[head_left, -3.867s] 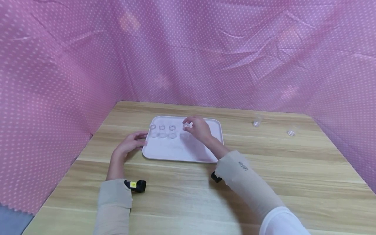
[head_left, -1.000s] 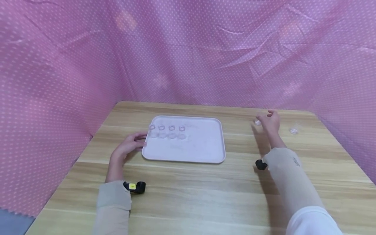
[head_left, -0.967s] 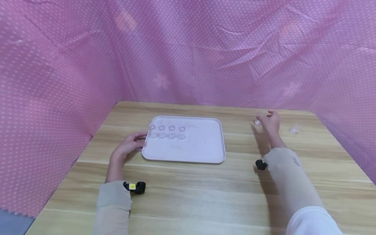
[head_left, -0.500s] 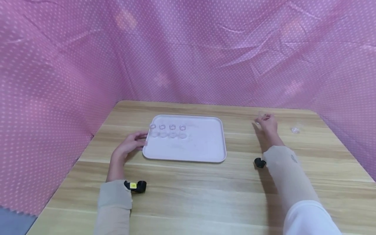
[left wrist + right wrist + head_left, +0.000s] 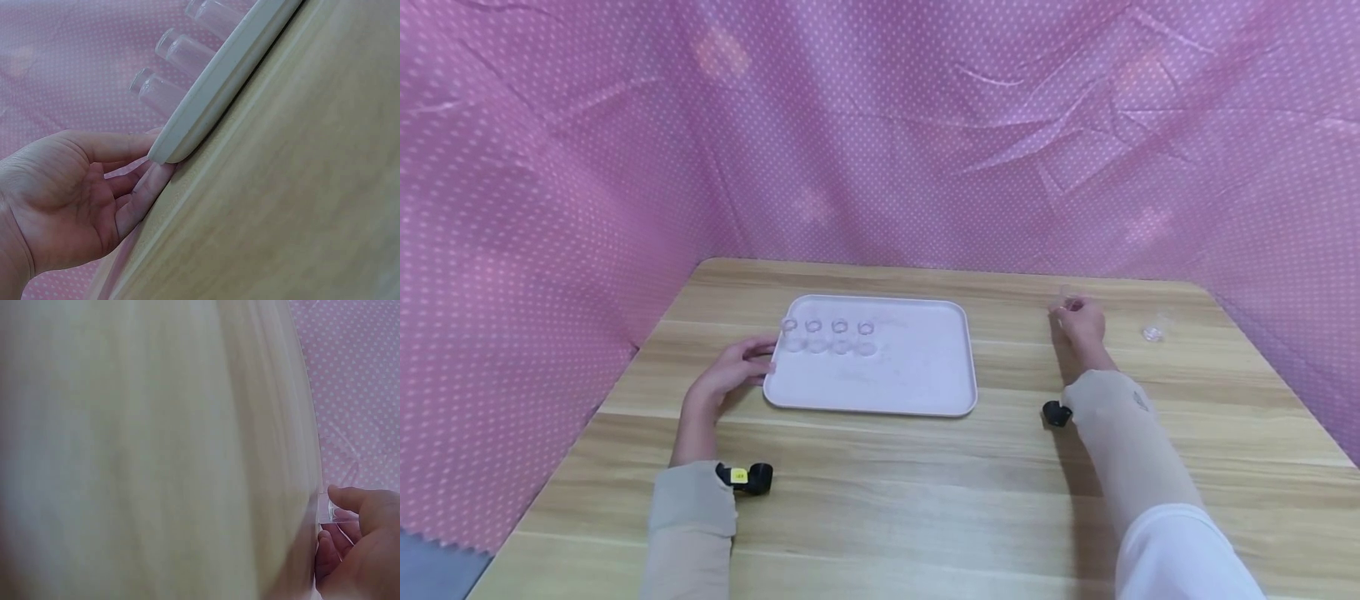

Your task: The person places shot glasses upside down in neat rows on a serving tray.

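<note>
A white tray (image 5: 917,358) lies on the wooden table, with several small clear cups (image 5: 840,337) standing in one row along its back left. My left hand (image 5: 733,367) holds the tray's left edge; in the left wrist view the thumb lies over the rim and the fingers sit low against it. At the back right of the table, my right hand (image 5: 1081,325) pinches another clear cup (image 5: 324,508) between thumb and fingers. Much of that cup is hidden by the hand in the head view. A further clear cup (image 5: 1153,333) stands to its right.
Pink dotted cloth (image 5: 880,167) hangs behind the table and along both sides. A wrist camera (image 5: 760,478) sits on the left cuff, another wrist camera (image 5: 1056,413) on the right. The table (image 5: 865,492) stretches out in front of the tray.
The right hand has left the tray, where its cup now stands in the row, and moved to the back right. Its fingers have closed on another cup there. The left hand stays put.
</note>
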A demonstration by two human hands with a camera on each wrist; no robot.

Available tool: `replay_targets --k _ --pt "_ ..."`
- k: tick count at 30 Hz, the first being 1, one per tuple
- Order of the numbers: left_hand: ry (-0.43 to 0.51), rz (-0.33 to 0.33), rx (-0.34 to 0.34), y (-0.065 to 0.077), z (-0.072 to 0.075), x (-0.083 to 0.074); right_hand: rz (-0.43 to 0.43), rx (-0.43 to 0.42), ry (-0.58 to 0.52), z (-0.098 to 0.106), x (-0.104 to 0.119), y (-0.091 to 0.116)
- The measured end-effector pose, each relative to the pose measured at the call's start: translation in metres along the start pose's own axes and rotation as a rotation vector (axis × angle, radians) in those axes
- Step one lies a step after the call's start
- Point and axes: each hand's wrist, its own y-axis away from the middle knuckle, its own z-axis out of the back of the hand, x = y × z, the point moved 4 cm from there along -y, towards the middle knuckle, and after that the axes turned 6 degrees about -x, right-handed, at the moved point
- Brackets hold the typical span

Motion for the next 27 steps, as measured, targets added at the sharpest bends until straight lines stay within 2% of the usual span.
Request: replay_targets --k 8,16,22,27 --pt "0.029 0.01 -0.002 -0.001 -0.001 0.003 -0.015 0.011 0.005 0.002 -0.003 -0.001" --pt "0.011 0.002 0.002 -0.001 0.0 0.0 -0.032 0.083 -0.019 0.01 0.001 -0.002" --pt "0.002 0.019 -0.001 -0.001 0.0 0.0 0.014 0.127 -0.021 0.014 0.007 0.003" --pt "-0.001 0.024 -0.002 0.001 0.001 -0.002 0.087 0.153 -0.006 0.016 0.022 0.016"
